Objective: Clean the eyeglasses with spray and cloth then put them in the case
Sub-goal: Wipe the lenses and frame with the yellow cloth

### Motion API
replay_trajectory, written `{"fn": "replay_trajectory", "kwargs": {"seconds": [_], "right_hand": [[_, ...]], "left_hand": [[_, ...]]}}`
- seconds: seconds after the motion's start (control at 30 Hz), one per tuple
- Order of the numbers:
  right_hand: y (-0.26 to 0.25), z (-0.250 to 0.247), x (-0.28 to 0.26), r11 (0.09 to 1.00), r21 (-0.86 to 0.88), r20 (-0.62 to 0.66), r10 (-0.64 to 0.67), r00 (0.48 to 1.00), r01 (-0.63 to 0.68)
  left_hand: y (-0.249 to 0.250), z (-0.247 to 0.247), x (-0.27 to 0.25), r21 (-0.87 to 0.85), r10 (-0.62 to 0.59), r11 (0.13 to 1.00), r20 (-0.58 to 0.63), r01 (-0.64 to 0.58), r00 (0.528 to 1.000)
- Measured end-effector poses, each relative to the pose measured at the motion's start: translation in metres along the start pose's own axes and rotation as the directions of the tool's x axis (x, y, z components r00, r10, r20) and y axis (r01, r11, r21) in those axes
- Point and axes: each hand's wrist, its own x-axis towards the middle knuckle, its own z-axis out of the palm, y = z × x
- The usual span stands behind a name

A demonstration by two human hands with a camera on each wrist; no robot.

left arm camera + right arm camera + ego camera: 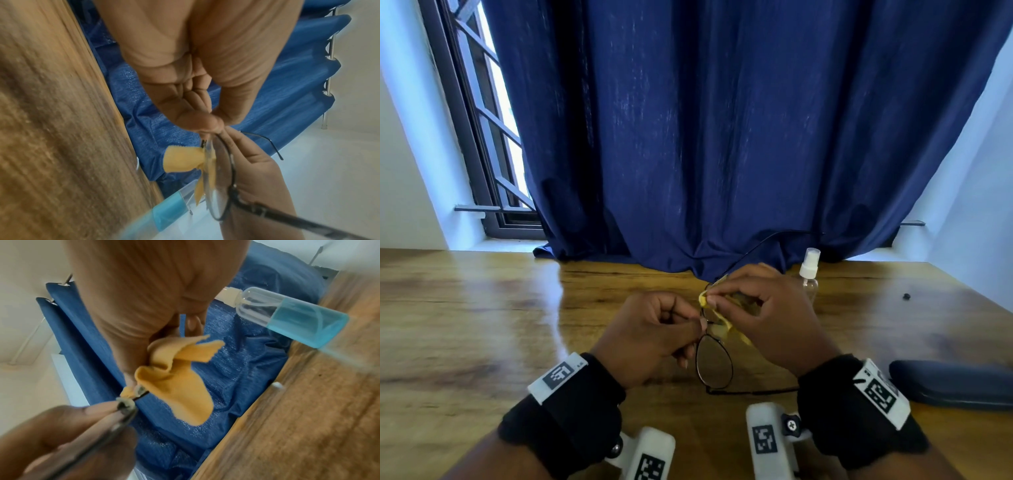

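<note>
Head view: eyeglasses (714, 361) pinched between both hands.

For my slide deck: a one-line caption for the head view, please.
Left hand steadies eyeglasses while right hand rubs a lens with yellow cloth.

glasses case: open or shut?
Shut. The dark case lies flat on the wooden table at the right with its lid down; no opening shows.
</note>
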Motion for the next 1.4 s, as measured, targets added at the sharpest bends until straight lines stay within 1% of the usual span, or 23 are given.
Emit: {"fn": "replay_trajectory", "kwargs": {"seconds": [0.07, 0.1, 0.13, 0.2, 0.27, 0.3, 0.37, 0.4, 0.5, 0.57, 0.63, 0.73, 0.83, 1.0, 1.13, 1.23, 1.3, 1.4], "right_hand": [[0.000, -0.002, 0.000, 1.000, 0.000, 0.079, -0.007, 0.997, 0.007], [0.003, -0.004, 0.000, 1.000, -0.012, 0.090, 0.009, 0.996, -0.008], [0.006, -0.006, 0.000, 0.999, -0.032, 0.076, 0.029, 0.997, -0.027], [0.012, -0.008, 0.000, 0.996, -0.064, -0.009, 0.057, 0.998, -0.058], [0.011, -0.007, 0.000, 0.996, -0.056, -0.089, 0.059, 0.994, -0.064], [0.007, -0.006, 0.000, 0.998, -0.040, -0.097, 0.045, 0.994, -0.049], [0.001, -0.003, -0.001, 1.000, 0.003, -0.063, 0.012, 0.998, -0.012], [0.001, -0.002, 0.000, 1.000, 0.013, -0.055, 0.014, 0.998, -0.014], [0.008, -0.003, 0.000, 0.994, -0.055, -0.105, 0.087, 0.991, -0.093], [0.012, -0.003, -0.001, 0.988, -0.088, -0.074, 0.122, 0.990, -0.128], [0.010, -0.002, -0.001, 0.990, -0.071, 0.003, 0.124, 0.992, -0.123], [0.006, 0.001, -0.002, 0.994, 0.051, 0.067, 0.092, 0.993, -0.096], [0.003, 0.002, -0.001, 0.984, 0.141, 0.090, 0.099, 0.991, -0.112], [0.001, 0.000, -0.001, 0.980, 0.168, 0.129, 0.083, 0.988, -0.104], [0.009, -0.001, -0.002, 0.966, 0.166, 0.129, 0.179, 0.975, -0.200], [0.011, -0.002, -0.003, 0.972, 0.132, 0.079, 0.187, 0.979, -0.196], [0.009, 0.000, -0.003, 0.977, 0.095, 0.002, 0.192, 0.981, -0.191], [0.006, 0.005, -0.003, 0.968, 0.105, -0.106, 0.240, 0.965, -0.229]], "left_hand": [[0.000, -0.002, 0.000, 0.002, 0.002, 1.000, -0.026, -0.002, 1.000], [0.000, -0.003, 0.000, -0.001, 0.002, 1.000, -0.028, -0.002, 1.000], [-0.001, -0.003, 0.000, -0.002, 0.001, 1.000, -0.025, -0.001, 1.000], [-0.001, -0.001, -0.001, 0.012, -0.006, 1.000, 0.000, 0.006, 1.000], [-0.002, 0.003, -0.002, 0.026, -0.008, 1.000, 0.031, 0.007, 1.000], [-0.001, 0.004, -0.002, 0.029, -0.005, 1.000, 0.040, 0.004, 0.999], [0.000, 0.004, -0.002, 0.029, 0.002, 1.000, 0.042, -0.003, 0.999], [0.000, 0.004, -0.002, 0.028, 0.007, 1.000, 0.036, -0.008, 0.999], [-0.002, 0.001, 0.000, 0.024, 0.018, 1.000, 0.000, -0.019, 1.000], [-0.003, 0.001, 0.001, 0.025, 0.020, 0.999, -0.023, -0.020, 1.000], [-0.003, -0.001, 0.001, 0.020, 0.017, 1.000, -0.054, -0.016, 0.998], [-0.003, -0.004, 0.003, 0.016, 0.011, 1.000, -0.077, -0.010, 0.997], [-0.003, -0.002, 0.002, 0.041, 0.024, 0.999, -0.066, -0.021, 0.998], [-0.002, -0.003, 0.001, 0.092, 0.048, 0.995, -0.074, -0.041, 0.996], [-0.004, -0.003, 0.000, 0.133, 0.054, 0.990, -0.055, -0.046, 0.997], [-0.003, -0.003, 0.001, 0.129, 0.057, 0.990, -0.052, -0.050, 0.997], [-0.002, -0.003, 0.001, 0.123, 0.052, 0.991, -0.030, -0.048, 0.998], [-0.001, 0.000, -0.002, 0.138, 0.048, 0.989, 0.001, -0.048, 0.999]]}}
